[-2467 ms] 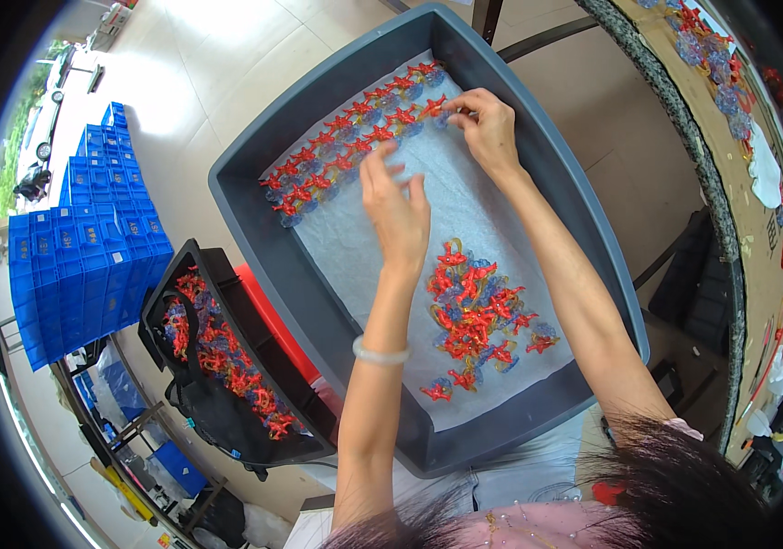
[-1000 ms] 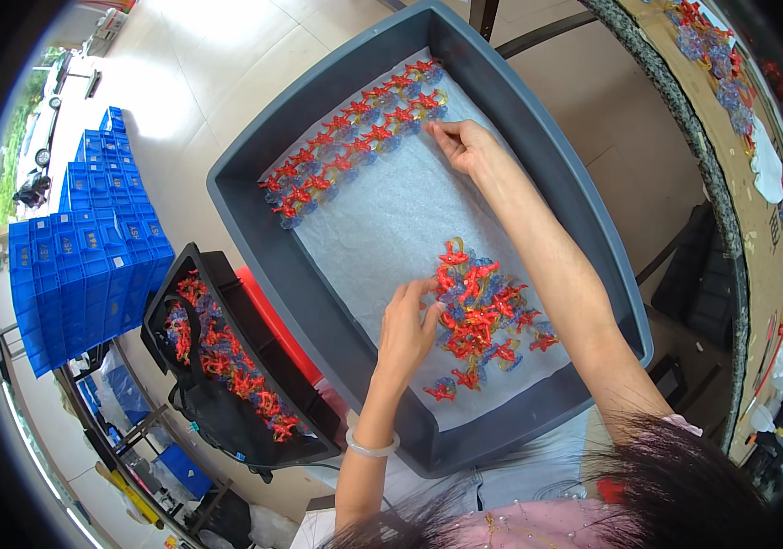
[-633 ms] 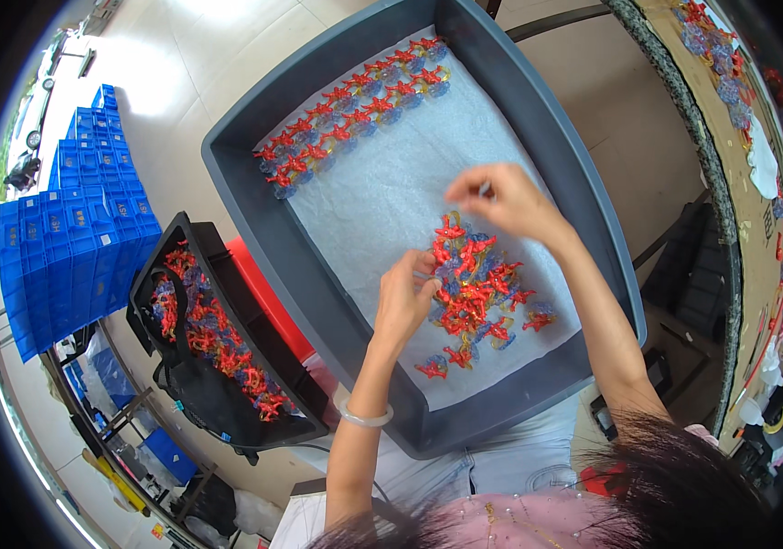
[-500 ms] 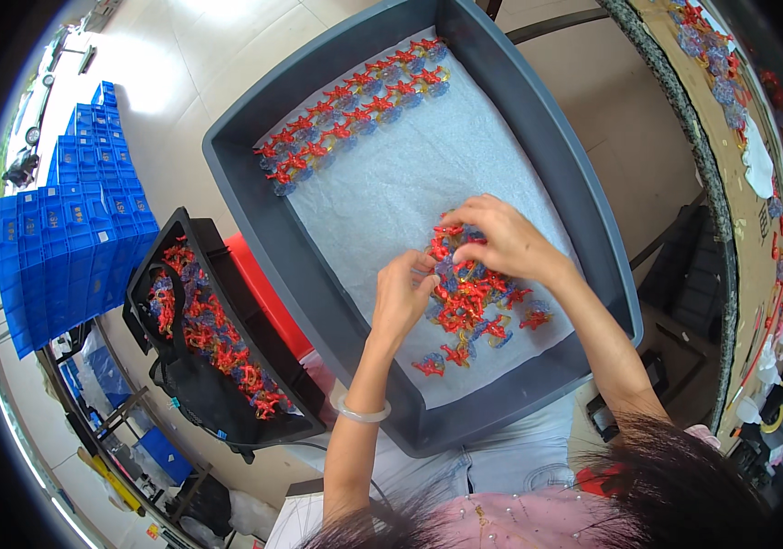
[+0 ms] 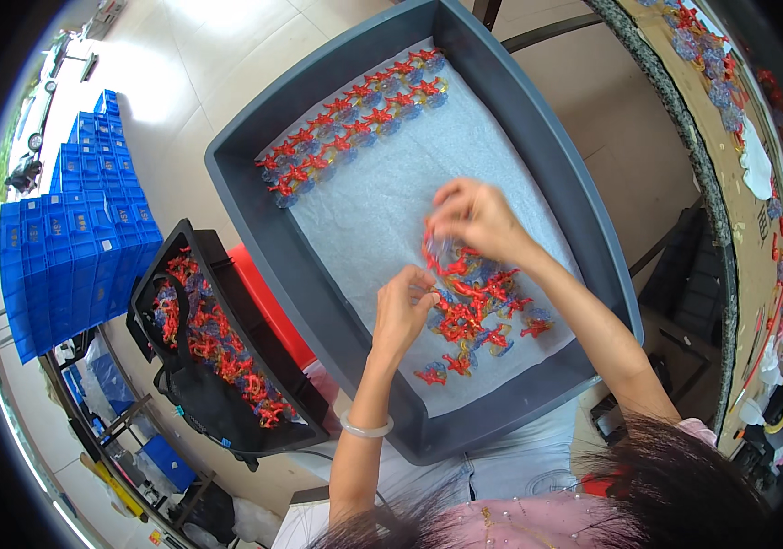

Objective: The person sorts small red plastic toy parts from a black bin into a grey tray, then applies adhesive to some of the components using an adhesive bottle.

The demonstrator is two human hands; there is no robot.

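Observation:
A large grey tray [image 5: 609, 229], lined with white paper [image 5: 364, 220], lies before me. In its near part is a loose pile of small red, blue and yellow translucent plastic figures [image 5: 469, 316]. My right hand [image 5: 483, 220], smeared by motion, is above the pile's far edge with its fingers closed on a red and blue plastic figure [image 5: 434, 249]. Left of the pile, my left hand [image 5: 401, 311] has thumb and fingers pinched together; whatever is between them is hidden. Two neat rows of similar figures [image 5: 350, 133] line the tray's far end.
Left of the tray stand a black bin [image 5: 218, 261] of more figures, with a black bag [image 5: 213, 403] on it, and a red container [image 5: 268, 306]. Blue crates [image 5: 80, 247] are stacked farther left. A cardboard-covered worktop [image 5: 698, 119] with more pieces runs along the right.
My right hand has lifted up and left from the pile with a figure in its fingers. My left hand has stayed nearly in place, while the pile's far edge has thinned.

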